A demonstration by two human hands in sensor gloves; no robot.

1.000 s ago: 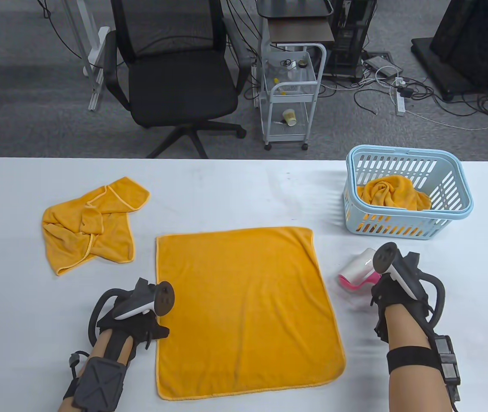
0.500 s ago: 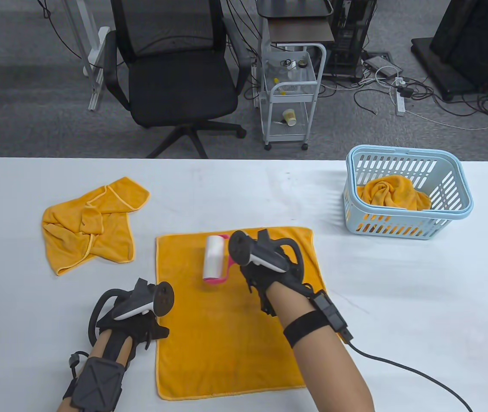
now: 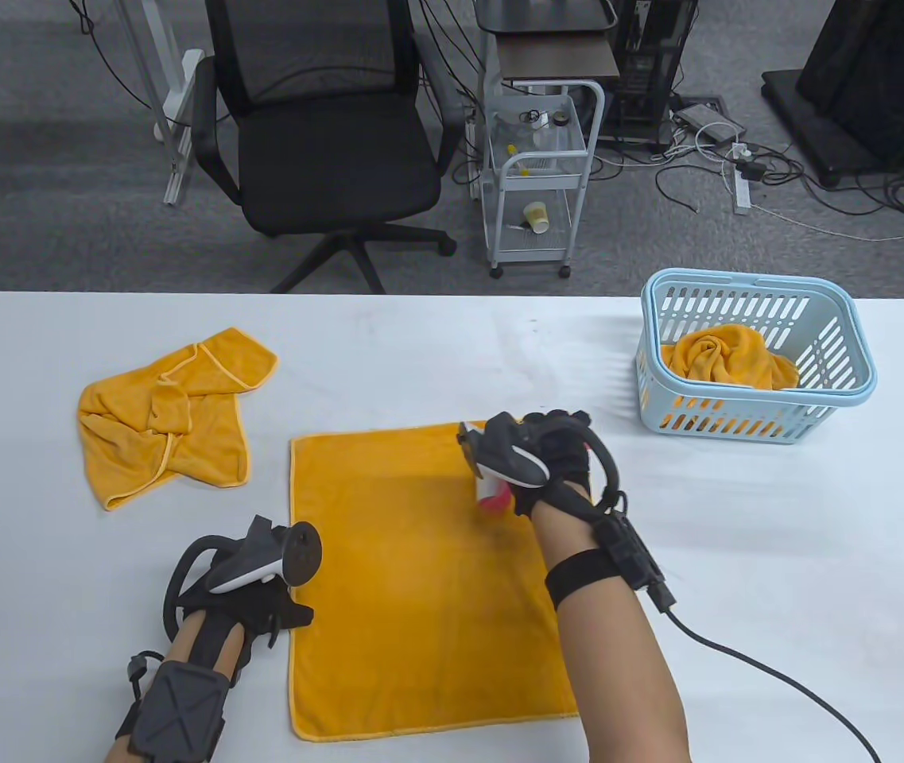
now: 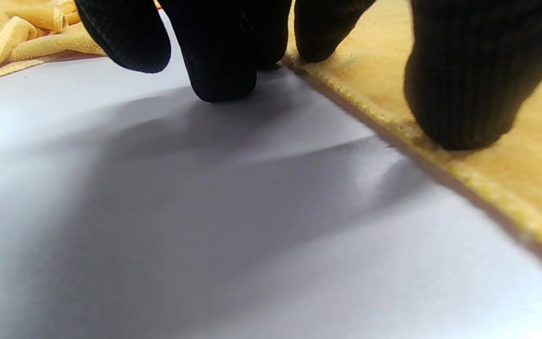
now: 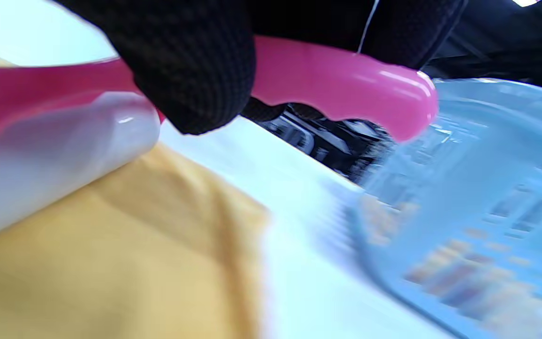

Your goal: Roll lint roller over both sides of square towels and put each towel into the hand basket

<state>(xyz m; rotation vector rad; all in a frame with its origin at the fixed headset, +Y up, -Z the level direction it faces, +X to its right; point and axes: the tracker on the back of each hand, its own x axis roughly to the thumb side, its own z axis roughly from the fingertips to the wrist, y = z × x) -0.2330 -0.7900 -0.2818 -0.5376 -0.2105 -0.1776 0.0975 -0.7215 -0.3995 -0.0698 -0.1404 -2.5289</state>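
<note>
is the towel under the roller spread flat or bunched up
Spread flat: the towel lies open as a square on the table, edges straight, unlike the crumpled towel beside it.

My right hand [image 3: 551, 461] and its tracker cover nearly all of the lint roller [image 3: 493, 494] from above; only a pink-and-white sliver shows. The right wrist view is smeared: the hand basket [image 5: 478, 197] is a pale blue blur, its slots unreadable, and the roller runs off the left edge. My left hand [image 4: 233, 47] is cut off at the top there, fingertips alone visible. The flat towel [image 3: 420, 572] disappears under my right forearm.
</note>
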